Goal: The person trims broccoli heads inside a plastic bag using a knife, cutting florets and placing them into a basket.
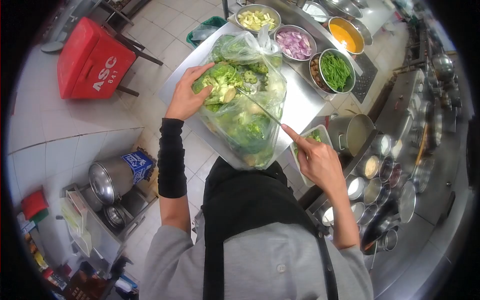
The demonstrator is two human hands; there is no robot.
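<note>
My left hand (189, 91), with a black sleeve above the wrist, grips a head of broccoli (223, 82) over an open clear plastic bag (235, 125). In my right hand (318, 162) is a knife (261, 107), its index finger stretched along the top. The blade slants up and left, its tip at the broccoli's stem; whether it has cut in, I cannot tell. More broccoli (254, 129) lies inside the bag, which rests on a steel table (302, 95). Below the right hand, a white basket (327, 137) holding green pieces is partly covered.
Bowls of pale chopped vegetable (256, 20), cut purple onion (294, 44), green stalks (335, 70) and orange liquid (346, 35) stand at the table's far right. A large pot (357, 134) and several small containers line the right side. A red box (95, 60) stands left.
</note>
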